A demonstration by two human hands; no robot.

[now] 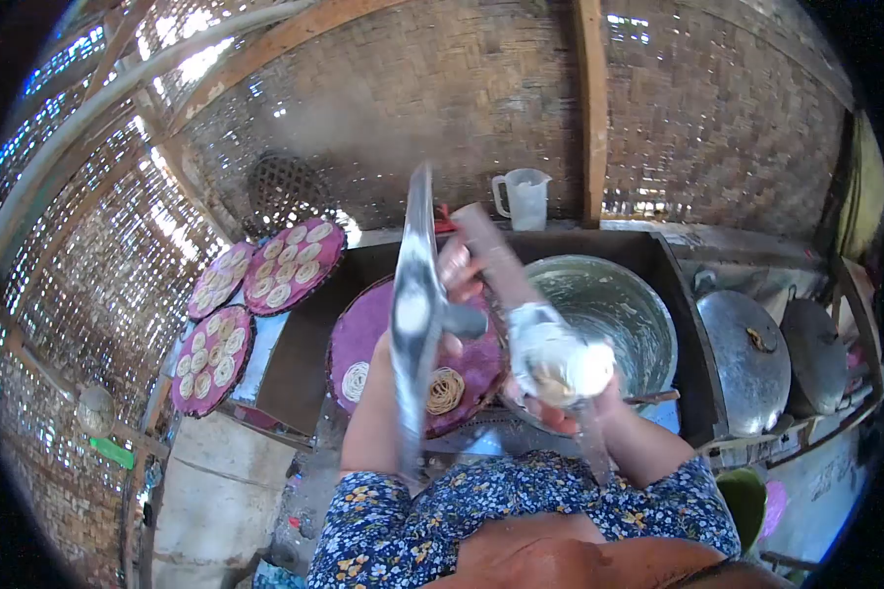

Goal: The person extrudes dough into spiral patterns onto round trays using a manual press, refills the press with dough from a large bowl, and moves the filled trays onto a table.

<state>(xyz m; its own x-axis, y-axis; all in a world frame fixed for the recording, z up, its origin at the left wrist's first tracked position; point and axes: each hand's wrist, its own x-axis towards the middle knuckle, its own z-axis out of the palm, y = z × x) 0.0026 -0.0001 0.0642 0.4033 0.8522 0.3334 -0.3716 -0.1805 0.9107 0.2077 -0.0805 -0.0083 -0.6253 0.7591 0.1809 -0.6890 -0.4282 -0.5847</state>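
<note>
My left hand [459,273] is wrapped round a long shiny metal piece [417,294] with a short round grey stub, held upright and partly hiding the fingers. In my right hand [550,414] is a shiny metal cylinder [550,358], blurred by motion, with pale material at its near end. A brownish rod [496,255] sticks out from the cylinder's far end. Below my left hand lies a round tray covered in purple cloth [363,334], bearing a white coil [357,381] and a yellowish coil [446,390] of strands. Beneath my right hand stands a large metal basin [648,294] smeared with pale residue.
Round purple-covered trays [257,285] with several coils lie at the left. A clear plastic jug [527,201] stands by the woven wall [413,98]. Lidded metal pots [742,358] are at the right. A stick [653,398] lies near the basin's front rim.
</note>
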